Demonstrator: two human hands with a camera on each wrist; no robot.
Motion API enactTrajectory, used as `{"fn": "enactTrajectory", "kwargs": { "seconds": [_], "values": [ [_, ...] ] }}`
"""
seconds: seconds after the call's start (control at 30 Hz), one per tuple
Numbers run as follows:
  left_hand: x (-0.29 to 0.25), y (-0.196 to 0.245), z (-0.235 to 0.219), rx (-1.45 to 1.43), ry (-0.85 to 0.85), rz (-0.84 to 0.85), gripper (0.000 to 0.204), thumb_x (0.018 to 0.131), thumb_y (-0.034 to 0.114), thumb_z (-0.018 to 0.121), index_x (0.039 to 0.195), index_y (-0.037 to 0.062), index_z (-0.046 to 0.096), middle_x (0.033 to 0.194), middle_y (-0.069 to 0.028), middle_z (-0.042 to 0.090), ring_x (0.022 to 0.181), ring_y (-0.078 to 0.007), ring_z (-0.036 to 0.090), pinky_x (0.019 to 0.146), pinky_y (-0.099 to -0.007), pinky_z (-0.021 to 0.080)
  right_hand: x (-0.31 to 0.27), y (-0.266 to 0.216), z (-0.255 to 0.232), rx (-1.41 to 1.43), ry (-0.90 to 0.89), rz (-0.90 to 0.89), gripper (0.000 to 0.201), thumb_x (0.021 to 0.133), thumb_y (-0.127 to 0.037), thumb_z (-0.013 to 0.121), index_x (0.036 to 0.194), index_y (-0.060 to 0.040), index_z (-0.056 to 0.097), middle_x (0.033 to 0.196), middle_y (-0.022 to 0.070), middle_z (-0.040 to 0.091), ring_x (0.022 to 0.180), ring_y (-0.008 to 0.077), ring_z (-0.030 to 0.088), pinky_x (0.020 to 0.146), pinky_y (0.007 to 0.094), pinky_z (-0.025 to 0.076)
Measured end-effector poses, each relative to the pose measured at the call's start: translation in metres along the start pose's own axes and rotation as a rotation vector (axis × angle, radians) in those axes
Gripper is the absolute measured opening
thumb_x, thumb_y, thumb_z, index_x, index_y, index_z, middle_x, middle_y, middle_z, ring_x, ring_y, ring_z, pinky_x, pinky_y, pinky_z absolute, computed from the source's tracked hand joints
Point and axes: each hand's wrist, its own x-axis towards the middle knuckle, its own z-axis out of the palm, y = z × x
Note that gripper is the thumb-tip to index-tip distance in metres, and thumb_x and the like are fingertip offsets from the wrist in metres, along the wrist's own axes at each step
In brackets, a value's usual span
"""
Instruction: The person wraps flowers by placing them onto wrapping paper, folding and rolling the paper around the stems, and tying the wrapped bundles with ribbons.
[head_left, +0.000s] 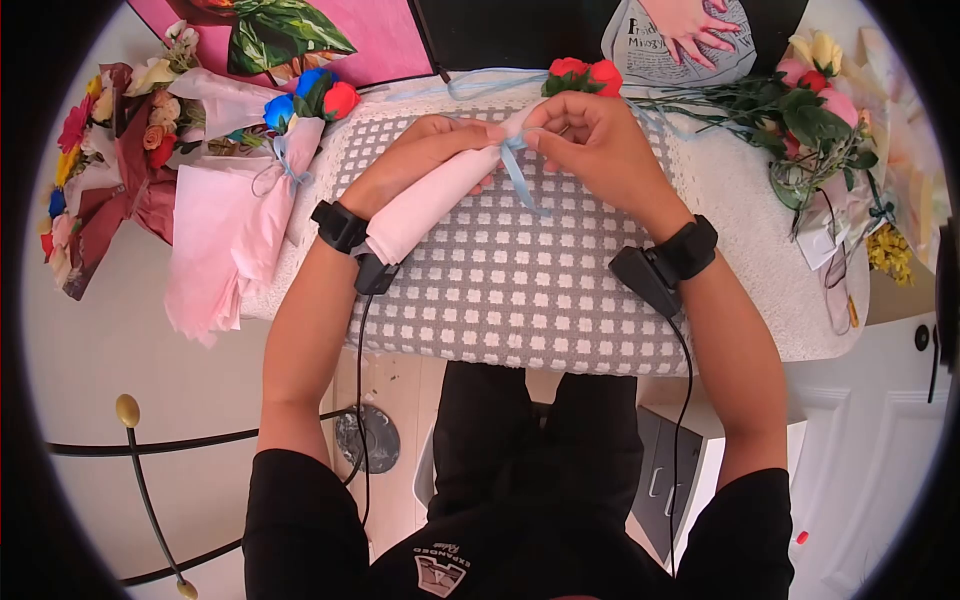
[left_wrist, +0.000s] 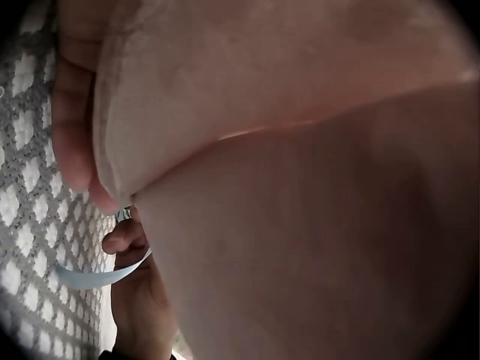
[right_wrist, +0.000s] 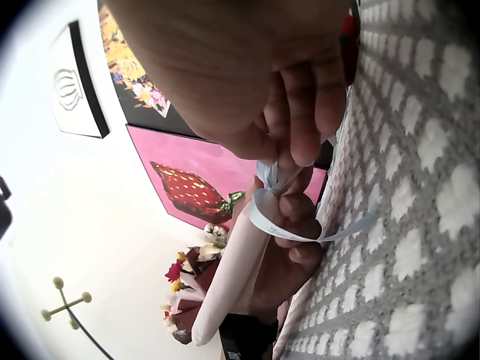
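A bouquet rolled in pale pink paper (head_left: 425, 205) slants above the checked cushion, red roses (head_left: 583, 76) at its upper end. My left hand (head_left: 425, 155) grips the wrapped roll near its narrow neck. At that neck, my right hand (head_left: 600, 150) pinches a light blue ribbon (head_left: 517, 175), whose loose end hangs over the cushion. In the right wrist view the ribbon (right_wrist: 281, 226) loops round the neck between both hands. Pink paper (left_wrist: 300, 225) fills most of the left wrist view, with the ribbon (left_wrist: 97, 279) curling out beside it.
A wrapped bundle (head_left: 225, 225) with blue and red roses and a maroon-wrapped bouquet (head_left: 130, 180) lie at the left. Loose flowers with green stems (head_left: 810, 125) lie at the right. The checked cushion (head_left: 500, 310) is under the hands; pictures stand behind.
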Motion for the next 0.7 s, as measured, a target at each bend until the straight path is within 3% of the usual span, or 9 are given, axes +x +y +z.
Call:
{"fn": "enactTrajectory", "kwargs": {
  "seconds": [0.17,0.23,0.37,0.47,0.57,0.63,0.7],
  "values": [
    [0.001,-0.005,-0.004,0.000,0.035,0.006,0.030,0.090,0.027,0.067,0.103,-0.0004,0.068,0.082,-0.0041,0.068,0.066,-0.0079,0.064,0.057,-0.0193,0.051,-0.004,-0.003,-0.002,-0.115,0.024,-0.060,0.014,0.086,-0.010,0.071,0.093,0.0022,0.070,0.080,0.0058,0.070,0.066,0.0092,0.063,0.061,0.0229,0.050],
    [0.004,-0.006,-0.003,0.041,0.093,0.020,0.029,0.089,0.027,0.068,0.101,0.0003,0.069,0.082,-0.0036,0.068,0.065,-0.0076,0.062,0.055,-0.0195,0.049,-0.004,-0.006,-0.004,-0.259,0.034,0.002,0.013,0.084,-0.011,0.072,0.091,0.0007,0.071,0.077,0.0055,0.070,0.065,0.0093,0.062,0.060,0.0242,0.049],
    [0.004,-0.008,-0.004,0.086,0.087,-0.020,0.031,0.087,0.028,0.069,0.101,0.0004,0.069,0.082,-0.0034,0.067,0.064,-0.0070,0.061,0.054,-0.0192,0.047,-0.005,-0.006,-0.003,-0.259,0.027,-0.032,0.013,0.083,-0.012,0.072,0.090,-0.0011,0.072,0.076,0.0058,0.069,0.063,0.0097,0.061,0.059,0.0253,0.048],
    [0.005,-0.010,-0.005,0.026,0.098,0.042,0.032,0.087,0.028,0.070,0.102,-0.0003,0.068,0.081,-0.0032,0.067,0.065,-0.0076,0.061,0.055,-0.0188,0.046,-0.004,-0.012,-0.006,-0.378,-0.004,-0.042,0.016,0.083,-0.013,0.074,0.093,-0.0015,0.072,0.076,0.0054,0.070,0.060,0.0094,0.059,0.056,0.0235,0.047],
    [0.004,-0.006,-0.006,0.035,0.100,0.063,0.034,0.091,0.030,0.064,0.106,-0.0002,0.066,0.077,-0.0037,0.066,0.060,-0.0079,0.060,0.053,-0.0177,0.045,-0.001,-0.003,-0.002,-0.121,0.056,0.002,0.023,0.084,-0.016,0.074,0.099,-0.0002,0.070,0.077,0.0052,0.070,0.060,0.0075,0.059,0.053,0.0205,0.045],
    [0.000,-0.002,-0.011,0.020,0.119,0.092,0.034,0.092,0.030,0.062,0.108,-0.0001,0.066,0.077,-0.0047,0.066,0.062,-0.0088,0.061,0.056,-0.0187,0.046,-0.001,-0.002,-0.001,-0.131,0.067,-0.002,0.028,0.087,-0.021,0.073,0.104,0.0009,0.068,0.079,0.0047,0.071,0.060,0.0055,0.058,0.052,0.0183,0.044],
    [-0.001,0.001,-0.017,-0.014,0.090,0.175,0.033,0.091,0.027,0.065,0.106,-0.0024,0.068,0.080,-0.0061,0.067,0.066,-0.0102,0.063,0.060,-0.0218,0.052,0.002,-0.006,0.000,-0.015,0.165,0.074,0.030,0.090,-0.025,0.071,0.105,0.0007,0.068,0.079,0.0038,0.070,0.057,0.0050,0.057,0.052,0.0187,0.044]
  ]
}}
